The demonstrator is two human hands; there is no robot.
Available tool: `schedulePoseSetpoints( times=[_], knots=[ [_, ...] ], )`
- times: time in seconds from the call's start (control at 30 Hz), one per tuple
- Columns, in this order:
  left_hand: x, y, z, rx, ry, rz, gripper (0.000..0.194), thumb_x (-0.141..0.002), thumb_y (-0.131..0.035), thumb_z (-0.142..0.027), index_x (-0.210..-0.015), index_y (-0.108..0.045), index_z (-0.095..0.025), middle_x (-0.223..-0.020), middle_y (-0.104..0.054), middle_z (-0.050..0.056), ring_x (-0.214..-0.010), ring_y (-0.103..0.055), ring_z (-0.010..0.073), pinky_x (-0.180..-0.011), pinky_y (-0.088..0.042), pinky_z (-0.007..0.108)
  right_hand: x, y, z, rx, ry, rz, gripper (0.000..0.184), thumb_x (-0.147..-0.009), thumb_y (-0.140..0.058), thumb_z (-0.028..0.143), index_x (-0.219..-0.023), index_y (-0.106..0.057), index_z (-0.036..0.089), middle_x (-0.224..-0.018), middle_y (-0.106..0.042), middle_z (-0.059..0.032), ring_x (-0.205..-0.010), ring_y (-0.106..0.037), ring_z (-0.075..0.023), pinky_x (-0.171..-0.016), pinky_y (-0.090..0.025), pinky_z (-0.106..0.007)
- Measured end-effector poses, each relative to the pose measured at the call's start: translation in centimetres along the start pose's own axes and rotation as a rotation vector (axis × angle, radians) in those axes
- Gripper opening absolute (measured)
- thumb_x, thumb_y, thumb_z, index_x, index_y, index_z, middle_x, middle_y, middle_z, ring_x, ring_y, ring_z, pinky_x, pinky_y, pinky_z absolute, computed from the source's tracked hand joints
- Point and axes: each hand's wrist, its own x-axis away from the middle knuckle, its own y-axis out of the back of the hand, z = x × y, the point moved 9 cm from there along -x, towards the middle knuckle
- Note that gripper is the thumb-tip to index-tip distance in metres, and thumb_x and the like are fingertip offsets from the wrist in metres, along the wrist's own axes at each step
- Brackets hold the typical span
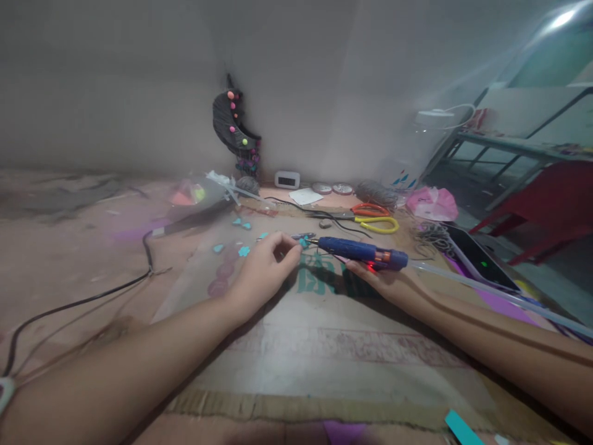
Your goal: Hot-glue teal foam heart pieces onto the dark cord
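Note:
My right hand (386,279) grips a blue hot glue gun (347,247) with a small red light lit; a long translucent glue stick (491,287) runs out of its back. The nozzle points left toward my left hand (266,264). My left thumb and fingers are pinched together at a small teal flower piece (304,241), right by the nozzle tip. Other teal cut-outs lie left of that hand, among them a flower (244,251) and a rounded piece (218,248). Under both hands is a plastic-covered cardboard sheet (287,364) with green and red print.
Orange-handled scissors (370,210) and yellow-handled scissors (382,224) lie beyond the glue gun. Grey yarn (430,238), a phone (482,259) and a pink bag (433,204) are at right. A black cable (78,304) crosses the left side. Against the wall stand a small clock (287,180) and a clear jug (412,151); a dark crescent ornament (231,123) hangs there.

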Motion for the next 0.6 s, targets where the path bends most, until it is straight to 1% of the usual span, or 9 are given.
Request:
schedulePoseSetpoints(
  times=[0.13,0.23,0.3,0.37,0.47,0.53,0.6],
  knots=[
    [0.0,0.0,-0.1,-0.003,0.001,0.003,0.014,-0.087,-0.054,-0.031,-0.079,-0.058,-0.022,-0.083,-0.068,0.001,-0.080,-0.061,0.0183,-0.075,-0.046,0.029,-0.1,0.1,0.1,-0.003,0.019,-0.003,0.025,-0.082,-0.063,0.049,-0.081,-0.066,0.024,-0.080,-0.073,-0.0038,-0.075,-0.069,-0.0244,-0.070,-0.059,-0.035],
    [-0.1,-0.1,0.0,-0.005,0.001,0.007,0.014,-0.088,-0.054,-0.031,-0.079,-0.059,-0.021,-0.083,-0.068,0.001,-0.080,-0.061,0.0180,-0.075,-0.045,0.029,0.0,0.1,0.2,-0.002,0.034,0.006,0.026,-0.082,-0.064,0.049,-0.080,-0.065,0.023,-0.076,-0.071,-0.0034,-0.071,-0.067,-0.0232,-0.066,-0.058,-0.034],
    [-0.2,-0.2,0.4,0.008,0.012,0.023,0.015,-0.088,-0.054,-0.033,-0.079,-0.059,-0.021,-0.082,-0.068,0.001,-0.080,-0.062,0.0180,-0.075,-0.045,0.028,0.1,0.1,0.3,-0.012,0.050,0.012,0.028,-0.082,-0.064,0.050,-0.078,-0.064,0.023,-0.073,-0.069,-0.0030,-0.068,-0.066,-0.0223,-0.063,-0.056,-0.033],
    [-0.4,-0.4,1.0,0.034,0.045,0.036,0.017,-0.088,-0.054,-0.034,-0.079,-0.060,-0.021,-0.079,-0.067,0.000,-0.078,-0.062,0.0181,-0.072,-0.045,0.028,0.3,0.0,0.8,-0.053,0.079,0.026,0.029,-0.082,-0.062,0.051,-0.078,-0.063,0.023,-0.073,-0.068,-0.0032,-0.070,-0.066,-0.0220,-0.065,-0.056,-0.032],
    [-0.5,-0.5,1.9,0.060,0.099,0.036,0.018,-0.087,-0.055,-0.035,-0.077,-0.060,-0.021,-0.074,-0.065,-0.001,-0.074,-0.060,0.0176,-0.068,-0.044,0.027,0.7,-0.4,1.7,-0.172,0.111,0.100,0.029,-0.085,-0.059,0.051,-0.082,-0.065,0.023,-0.082,-0.070,-0.0038,-0.077,-0.067,-0.0209,-0.072,-0.056,-0.032],
    [-0.5,-0.6,2.0,0.071,0.106,0.045,0.018,-0.087,-0.056,-0.035,-0.077,-0.060,-0.020,-0.073,-0.064,-0.001,-0.072,-0.059,0.0169,-0.067,-0.044,0.027,0.6,-0.4,2.4,-0.236,0.110,0.160,0.030,-0.090,-0.055,0.050,-0.087,-0.067,0.023,-0.087,-0.070,-0.0035,-0.078,-0.067,-0.0186,-0.073,-0.056,-0.030],
    [-0.3,-0.8,1.9,0.082,0.089,0.064,0.019,-0.088,-0.056,-0.035,-0.077,-0.059,-0.020,-0.072,-0.062,-0.002,-0.071,-0.058,0.0162,-0.067,-0.043,0.027,0.3,0.1,3.3,-0.266,0.109,0.206,0.032,-0.095,-0.048,0.048,-0.092,-0.068,0.022,-0.090,-0.070,-0.0033,-0.077,-0.066,-0.0158,-0.072,-0.055,-0.027]
  ],
)
